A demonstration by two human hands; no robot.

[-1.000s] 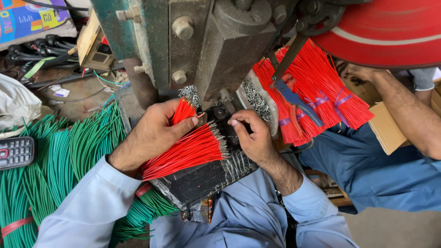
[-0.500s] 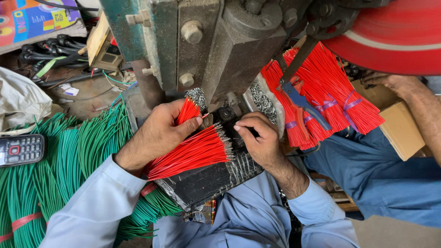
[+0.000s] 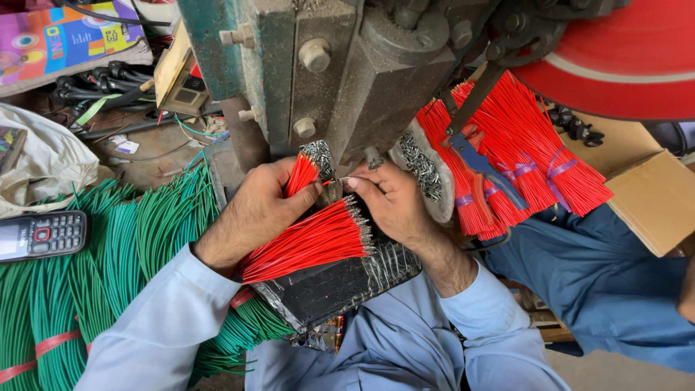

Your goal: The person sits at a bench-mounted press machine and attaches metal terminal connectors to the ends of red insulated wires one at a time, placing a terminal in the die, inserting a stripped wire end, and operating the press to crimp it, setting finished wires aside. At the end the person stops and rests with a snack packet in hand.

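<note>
A cluttered workbench [image 3: 156, 156] is seen under the press; green wire bundles [image 3: 108, 268] are spread across its left side, a keypad phone [image 3: 42, 235] is laid on them, a crumpled white bag [image 3: 43, 163] and black cables [image 3: 101, 83] are set behind

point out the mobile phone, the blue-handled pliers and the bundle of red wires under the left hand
mobile phone [image 3: 43, 235], head view, on its keypad
blue-handled pliers [image 3: 481, 168], head view, on a blue handle
bundle of red wires [image 3: 311, 242], head view, mid-length of the strands
</note>
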